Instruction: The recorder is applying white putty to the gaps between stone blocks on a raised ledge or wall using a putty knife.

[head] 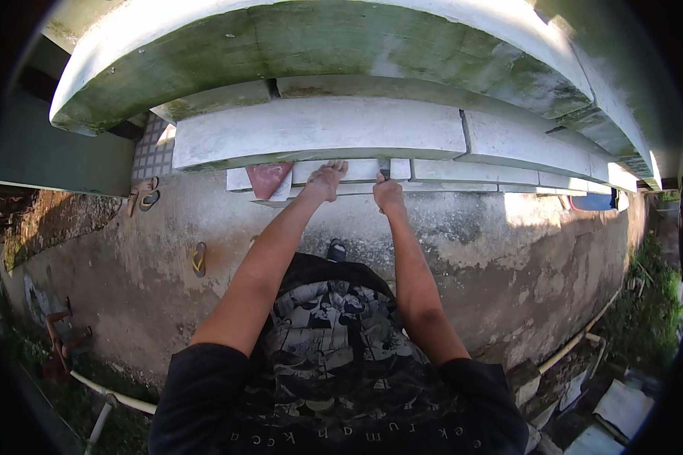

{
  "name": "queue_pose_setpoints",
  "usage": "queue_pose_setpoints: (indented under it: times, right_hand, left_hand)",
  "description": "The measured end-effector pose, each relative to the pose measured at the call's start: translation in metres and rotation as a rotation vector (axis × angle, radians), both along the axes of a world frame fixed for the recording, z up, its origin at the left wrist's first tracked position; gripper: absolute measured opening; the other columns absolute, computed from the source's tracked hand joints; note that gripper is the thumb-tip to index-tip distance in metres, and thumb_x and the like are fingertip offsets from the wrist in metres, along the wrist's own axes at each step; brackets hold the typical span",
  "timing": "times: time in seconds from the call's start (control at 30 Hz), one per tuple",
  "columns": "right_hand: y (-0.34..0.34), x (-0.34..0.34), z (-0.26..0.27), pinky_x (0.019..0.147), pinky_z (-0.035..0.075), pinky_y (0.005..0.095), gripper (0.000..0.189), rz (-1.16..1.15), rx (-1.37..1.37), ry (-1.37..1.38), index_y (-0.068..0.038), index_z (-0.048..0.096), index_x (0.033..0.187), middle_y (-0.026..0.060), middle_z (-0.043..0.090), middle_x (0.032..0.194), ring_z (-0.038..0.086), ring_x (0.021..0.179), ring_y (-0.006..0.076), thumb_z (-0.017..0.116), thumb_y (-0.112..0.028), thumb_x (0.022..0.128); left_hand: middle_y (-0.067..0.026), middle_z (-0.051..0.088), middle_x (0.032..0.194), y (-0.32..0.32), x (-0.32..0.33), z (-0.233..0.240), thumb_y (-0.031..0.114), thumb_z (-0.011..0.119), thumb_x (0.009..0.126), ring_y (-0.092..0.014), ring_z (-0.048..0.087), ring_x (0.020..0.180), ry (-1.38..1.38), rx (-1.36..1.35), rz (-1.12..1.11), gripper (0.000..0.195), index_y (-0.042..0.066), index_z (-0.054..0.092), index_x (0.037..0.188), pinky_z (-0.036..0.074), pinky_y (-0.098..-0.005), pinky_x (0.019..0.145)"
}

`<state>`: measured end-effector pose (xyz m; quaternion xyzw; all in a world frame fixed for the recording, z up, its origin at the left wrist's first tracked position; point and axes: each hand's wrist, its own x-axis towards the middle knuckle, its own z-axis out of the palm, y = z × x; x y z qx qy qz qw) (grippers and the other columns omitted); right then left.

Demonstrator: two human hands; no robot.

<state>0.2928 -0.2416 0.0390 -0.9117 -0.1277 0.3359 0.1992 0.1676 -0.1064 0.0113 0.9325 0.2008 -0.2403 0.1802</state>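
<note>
My left hand [325,180] lies on a white-painted ledge [364,170] below a wider pale ledge, its fingers spread towards the wall. To its right, my right hand [389,194] is closed around the handle of a flat-bladed tool [383,166], perhaps a scraper or putty knife. The blade points away from me against the ledge, and part of it is hidden by the fist. A reddish triangular piece [269,177], its material unclear, rests on the lower ledge left of my left hand.
A broad concrete ledge [319,128] overhangs the hands, with another mossy slab [341,42] above. Flip-flops [199,260] lie on the concrete ground at left. A blue object [593,202] stands at far right. Another person's legs [60,335] show at far left, near a pipe [114,394].
</note>
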Motion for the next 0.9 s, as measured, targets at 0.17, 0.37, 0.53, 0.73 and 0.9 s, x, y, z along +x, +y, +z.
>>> queue_pose_setpoints:
  times: [0.17,0.37,0.53,0.73,0.9]
  right_hand:
    - [-0.006,-0.008,-0.001,0.062,0.054,0.0432,0.058,0.091,-0.044,0.011,0.010,0.064,0.086,0.0287,0.064,0.076,0.066,0.063,0.0369,0.042,-0.043,0.093]
    - [-0.002,-0.012,-0.009,0.053,0.052,0.0408,0.058,0.051,0.035,-0.023,0.008,0.061,0.076,0.0227,0.063,0.066,0.063,0.052,0.0324,0.043,-0.044,0.094]
    - [-0.016,-0.001,-0.005,0.041,0.047,0.0366,0.035,0.148,0.165,0.012,0.005,0.052,0.081,0.0130,0.058,0.059,0.057,0.043,0.0221,0.059,-0.030,0.087]
    - [-0.022,-0.018,-0.003,0.046,0.050,0.0400,0.050,0.393,0.259,-0.396,-0.005,0.047,0.129,0.0213,0.065,0.082,0.063,0.054,0.0325,0.055,-0.008,0.080]
    - [0.012,-0.031,0.013,0.053,0.054,0.0395,0.058,0.209,0.099,-0.054,-0.006,0.047,0.132,0.0250,0.065,0.095,0.066,0.065,0.0347,0.048,-0.001,0.074]
  left_hand:
    - [-0.0086,0.015,0.153,0.002,0.000,0.002,0.008,0.065,0.069,-0.024,0.018,0.141,0.005,-0.008,0.013,0.092,0.009,0.014,0.146,0.028,-0.0324,0.112]
    - [-0.0074,0.012,0.154,0.005,0.000,-0.003,0.006,0.065,0.069,-0.023,0.018,0.141,-0.012,0.001,-0.006,0.094,0.011,0.013,0.146,0.032,-0.0322,0.110]
    - [-0.0104,0.010,0.154,0.016,-0.012,-0.004,-0.001,0.058,0.067,-0.025,0.017,0.141,-0.083,-0.148,0.011,0.093,0.010,0.011,0.147,0.026,-0.0316,0.113]
    - [-0.0108,0.014,0.154,0.034,-0.012,-0.014,-0.002,0.054,0.066,-0.026,0.020,0.140,-0.104,-0.198,-0.058,0.088,0.009,0.017,0.145,0.021,-0.0303,0.114]
    - [-0.0138,0.023,0.150,0.043,-0.014,-0.012,0.003,0.058,0.063,-0.031,0.030,0.134,-0.076,-0.200,-0.107,0.093,0.015,0.016,0.145,0.029,-0.0347,0.111]
